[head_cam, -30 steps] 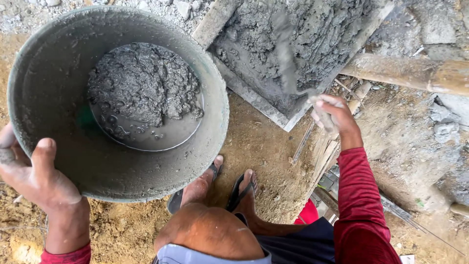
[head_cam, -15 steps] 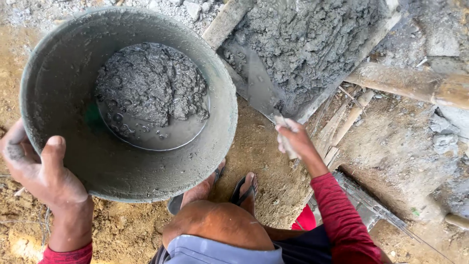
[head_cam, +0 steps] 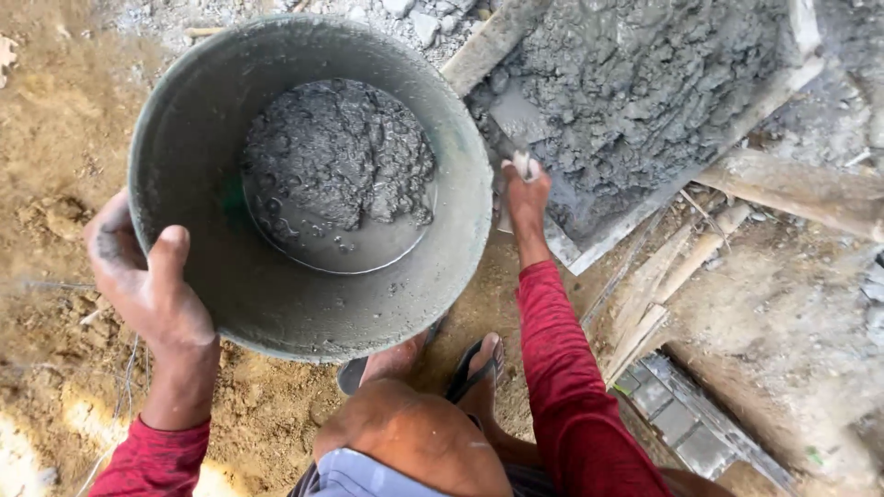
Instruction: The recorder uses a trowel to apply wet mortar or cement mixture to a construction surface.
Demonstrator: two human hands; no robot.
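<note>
My left hand [head_cam: 147, 285] grips the near rim of a large grey bucket [head_cam: 239, 304], thumb hooked inside. Wet grey mortar [head_cam: 336, 152] lies in the bucket's bottom. My right hand [head_cam: 525, 189] is closed on the handle of a trowel [head_cam: 517, 124] whose blade is dug into the heap of wet mortar [head_cam: 645, 83] on a flat mixing board [head_cam: 589, 253], just right of the bucket. Both my arms wear red sleeves.
My sandalled feet [head_cam: 460, 368] stand on brown dirt under the bucket. Wooden planks [head_cam: 783, 184] and thin sticks [head_cam: 658, 290] lie at the right. A grey block-like piece [head_cam: 691, 428] sits at the lower right. Rubble lies along the top.
My right hand has moved left and up with the trowel, from the board's near edge into the mortar heap beside the bucket. The bucket has shifted right in view; my left hand keeps its grip.
</note>
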